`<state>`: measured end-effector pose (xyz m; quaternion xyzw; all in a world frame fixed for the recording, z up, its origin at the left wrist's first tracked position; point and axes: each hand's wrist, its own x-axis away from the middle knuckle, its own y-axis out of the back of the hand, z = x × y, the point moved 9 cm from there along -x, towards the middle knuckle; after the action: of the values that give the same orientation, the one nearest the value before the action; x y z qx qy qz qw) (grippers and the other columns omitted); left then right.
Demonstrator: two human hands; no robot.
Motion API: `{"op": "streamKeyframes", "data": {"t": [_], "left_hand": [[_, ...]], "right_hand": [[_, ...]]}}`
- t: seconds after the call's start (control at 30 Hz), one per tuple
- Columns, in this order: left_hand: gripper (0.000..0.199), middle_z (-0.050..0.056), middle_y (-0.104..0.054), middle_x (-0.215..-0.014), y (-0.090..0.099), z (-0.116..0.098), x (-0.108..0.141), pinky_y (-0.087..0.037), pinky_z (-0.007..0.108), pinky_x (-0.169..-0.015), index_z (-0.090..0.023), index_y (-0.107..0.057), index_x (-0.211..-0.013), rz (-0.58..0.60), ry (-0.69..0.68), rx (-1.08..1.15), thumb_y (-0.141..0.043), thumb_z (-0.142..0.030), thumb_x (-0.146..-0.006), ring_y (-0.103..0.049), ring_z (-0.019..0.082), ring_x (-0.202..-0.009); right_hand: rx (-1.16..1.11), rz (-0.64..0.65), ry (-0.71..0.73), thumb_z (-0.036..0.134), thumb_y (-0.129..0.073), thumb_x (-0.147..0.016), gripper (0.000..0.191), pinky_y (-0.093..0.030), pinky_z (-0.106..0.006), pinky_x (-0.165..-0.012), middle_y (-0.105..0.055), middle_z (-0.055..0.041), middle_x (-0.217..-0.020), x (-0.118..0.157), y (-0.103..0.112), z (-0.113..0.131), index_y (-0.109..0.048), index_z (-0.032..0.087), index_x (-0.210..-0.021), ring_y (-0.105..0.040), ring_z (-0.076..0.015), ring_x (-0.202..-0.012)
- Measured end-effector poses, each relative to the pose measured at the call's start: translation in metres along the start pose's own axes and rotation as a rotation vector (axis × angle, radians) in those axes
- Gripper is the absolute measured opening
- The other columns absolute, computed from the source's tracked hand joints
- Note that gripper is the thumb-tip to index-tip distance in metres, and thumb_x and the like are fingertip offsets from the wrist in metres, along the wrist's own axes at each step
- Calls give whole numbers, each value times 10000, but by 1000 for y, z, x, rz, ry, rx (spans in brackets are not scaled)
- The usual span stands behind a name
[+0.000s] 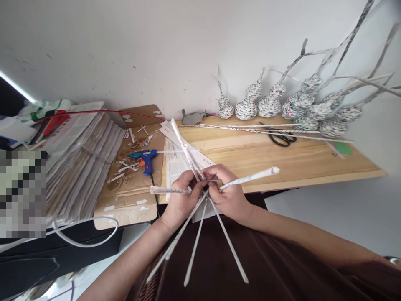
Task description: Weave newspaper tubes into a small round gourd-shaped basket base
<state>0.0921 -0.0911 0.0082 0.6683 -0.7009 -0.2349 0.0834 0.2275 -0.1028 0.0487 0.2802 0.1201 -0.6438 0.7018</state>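
Note:
Several rolled paper sticks (196, 244) fan out from one centre held between my hands, above my lap at the table's front edge. My left hand (184, 198) grips the centre from the left, thumb and fingers pressed together on it. From the right, my right hand (228, 194) pinches the same centre, its fingertips close to the left thumb. Some sticks point up and away, others down towards my lap, and one sticks out past each hand. The crossing point itself is largely hidden by my fingers.
On cardboard (125, 205) at left lie a blue glue gun (148, 161) and paper scraps. Stacked newspapers (84, 154) stand further left. Across the wooden table (313, 159) are black scissors (280, 138) and long paper sticks (250, 129). Woven gourd shapes (269, 104) line the wall.

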Motion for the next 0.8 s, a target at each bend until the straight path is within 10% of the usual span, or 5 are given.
{"op": "streamKeyframes", "data": {"t": [0.33, 0.8], "left_hand": [[81, 36, -722, -890, 9, -8, 6, -528, 297, -801, -208, -699, -906, -65, 8, -15, -653, -267, -875, -678, 177, -840], [117, 37, -665, -858, 11, 12, 21, -553, 285, -722, -180, -637, -801, -222, 92, 471, -737, -236, -778, -648, 157, -781]], "right_hand": [[53, 148, 6, 35, -600, -753, 578, -486, -417, -988, -574, -96, -1252, 14, 9, 2, -518, 240, -1287, -553, -248, -1171], [-235, 44, -346, 203, -698, -806, 255, -545, -288, -741, -628, -41, -991, 22, 1, -45, -562, 216, -1022, -629, -165, -912]]}}
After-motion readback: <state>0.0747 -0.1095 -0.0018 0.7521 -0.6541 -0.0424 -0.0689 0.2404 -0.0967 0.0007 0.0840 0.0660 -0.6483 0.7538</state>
